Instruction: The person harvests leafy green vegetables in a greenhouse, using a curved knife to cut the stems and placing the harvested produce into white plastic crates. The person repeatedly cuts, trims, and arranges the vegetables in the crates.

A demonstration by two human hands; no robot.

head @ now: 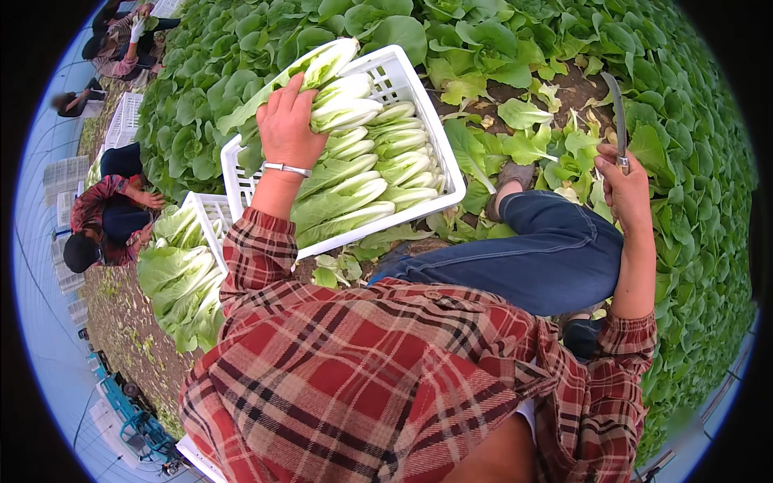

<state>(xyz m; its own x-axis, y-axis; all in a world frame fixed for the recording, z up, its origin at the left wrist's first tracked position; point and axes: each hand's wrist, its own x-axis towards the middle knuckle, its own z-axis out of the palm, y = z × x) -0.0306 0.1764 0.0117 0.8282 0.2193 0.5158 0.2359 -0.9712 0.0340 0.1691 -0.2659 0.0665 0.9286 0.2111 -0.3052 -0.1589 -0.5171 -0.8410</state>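
Observation:
My left hand (291, 124) is at the left part of a white plastic crate (444, 208), its fingers curled over leafy green heads. One pale-stemmed head (347, 115) sticks out between its fingers and thumb. Another head (332, 63) lies at the crate's far end, just beyond the fingertips. Rows of similar heads (401, 160) fill the crate, white stem ends mostly towards the right. Off to the right, my right hand (625, 190) grips the handle of a curved harvesting knife (617, 108), its blade pointing away from me. The palm side of my left hand is hidden.
Cut leaves (525, 145) litter the soil beside my bent knee (561, 241). Growing leafy plants (253, 66) spread ahead and right. A second loaded crate (208, 226) stands left, near a crouching person (112, 220). Other people work farther off; a blue machine (136, 422) is lower left.

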